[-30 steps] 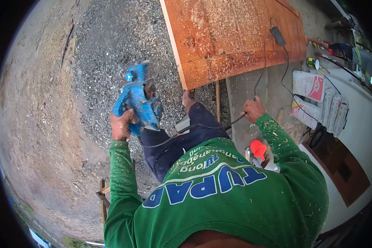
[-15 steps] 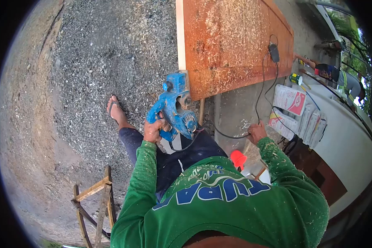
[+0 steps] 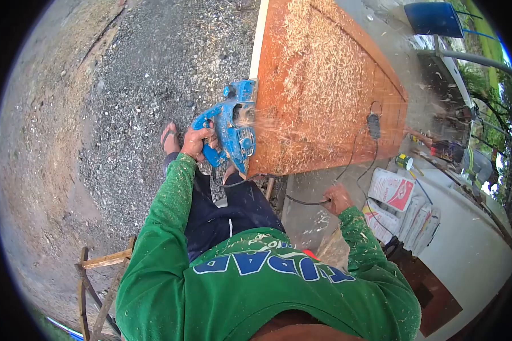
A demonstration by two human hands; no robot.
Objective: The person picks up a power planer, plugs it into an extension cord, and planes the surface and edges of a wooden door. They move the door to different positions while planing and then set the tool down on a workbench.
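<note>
My left hand [image 3: 197,143] is wrapped round the rear handle of a blue electric planer [image 3: 233,128]. The planer rests against the pale edge of a reddish-brown wooden door panel [image 3: 290,159], and shavings spray from its side across the wood. To the right, my right hand [image 3: 338,199] is closed on the black power cord [image 3: 307,202], which runs from the planer. A dark plug connection [image 3: 373,126] lies on the panel. Curly wood shavings [image 3: 330,74] cover much of the panel's top face.
Gravel ground [image 3: 148,85] spreads to the left. A wooden trestle [image 3: 105,273] stands at the lower left. On the right are stacked white bags [image 3: 392,190] and a small can [image 3: 404,161]. Another person's arm [image 3: 424,139] reaches in beyond the panel; a blue drum [image 3: 433,20] stands behind.
The planer has moved from the panel's near corner forward along its edge, and shavings now spray out. My right hand has kept hold of the cord. My head view has shifted.
</note>
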